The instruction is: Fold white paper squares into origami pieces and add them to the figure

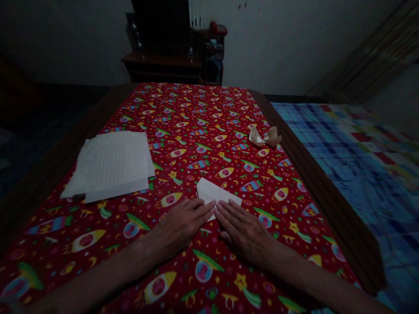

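Note:
A small white sheet of folded paper (218, 192) lies on the red patterned cloth, with an angular outline and its near side partly covered by my fingers. My left hand (183, 222) rests on its left part, the fingers stretched out and pressing down. From the right, my right hand (240, 224) lies with extended fingers on the paper's near right part. The fingertips of both hands almost meet over the paper. Neither hand is wrapped around anything. What lies beneath the fingers is hidden.
Stacked paper sheets (114, 168) lie to the left, the top one with faint lines of print. A folded brown paper shape (266, 136) stands near the right edge of the red cloth (196, 104). Beyond are a wooden cabinet (160, 61) with a dark screen (162, 26) and a red telephone (218, 29).

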{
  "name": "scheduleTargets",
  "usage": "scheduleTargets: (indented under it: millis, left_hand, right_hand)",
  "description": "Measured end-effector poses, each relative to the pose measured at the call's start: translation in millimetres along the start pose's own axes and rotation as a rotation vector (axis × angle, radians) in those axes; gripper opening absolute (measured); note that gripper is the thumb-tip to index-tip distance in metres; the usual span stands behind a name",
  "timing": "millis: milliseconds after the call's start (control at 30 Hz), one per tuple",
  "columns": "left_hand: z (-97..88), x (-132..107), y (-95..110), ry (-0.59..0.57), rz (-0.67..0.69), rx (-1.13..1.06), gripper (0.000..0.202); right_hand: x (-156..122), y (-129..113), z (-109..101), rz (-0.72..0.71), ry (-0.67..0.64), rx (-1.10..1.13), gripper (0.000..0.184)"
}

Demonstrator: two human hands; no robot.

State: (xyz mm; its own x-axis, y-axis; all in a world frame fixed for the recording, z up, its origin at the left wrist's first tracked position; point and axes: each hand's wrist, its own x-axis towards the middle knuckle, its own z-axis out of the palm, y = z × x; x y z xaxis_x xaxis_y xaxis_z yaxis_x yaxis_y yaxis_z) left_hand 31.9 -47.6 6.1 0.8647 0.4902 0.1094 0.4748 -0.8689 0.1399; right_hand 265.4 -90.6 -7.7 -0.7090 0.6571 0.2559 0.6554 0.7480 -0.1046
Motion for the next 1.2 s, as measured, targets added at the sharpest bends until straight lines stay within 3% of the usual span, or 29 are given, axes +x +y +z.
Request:
scheduleTargets:
  millis: [167,267,367,500,567,633,767,1033,1200]
  left_hand:
    - [-4.4,2,-6,-0.038,-0.04,0.034,0.056]
    - [-9.6,6,-6,-0.016,-0.074,-0.006,0.054]
    - [-12.1,16,-12,0.022,-0.075,-0.097,0.038]
    - [-6.4,30,-32,0.133,-0.106,-0.21,0.021]
    - [-2.2,32,-42,0.177,-0.146,-0.235,0.03]
    - [0.6,34,-50,0.186,-0.175,-0.257,0.053]
    - [-0.4,42,-60,0.121,-0.173,-0.283,0.059]
    - [-12.4,62,-68,-0.063,-0.182,-0.32,0.025]
    - [-20.1,60,-68,-0.088,-0.402,-0.378,0.01]
  right_hand:
    - [-7,8,-3,0.061,0.028,0.035,0.036]
    - [-7,9,-2,0.09,0.114,0.025,0.027]
    - [4,13,2,0.094,0.202,-0.001,0.012]
    - [21,23,2,0.251,0.137,-0.027,0.013]
    - [24,26,-4,0.37,0.083,-0.022,0.02]
    - [23,26,-9,0.432,0.054,-0.006,0.029]
    - [20,24,-10,0.424,0.067,-0.015,0.032]
    - [24,34,-1,0.404,0.001,0.27,0.014]
    - [49,65,-5,0.375,0.039,0.401,0.011]
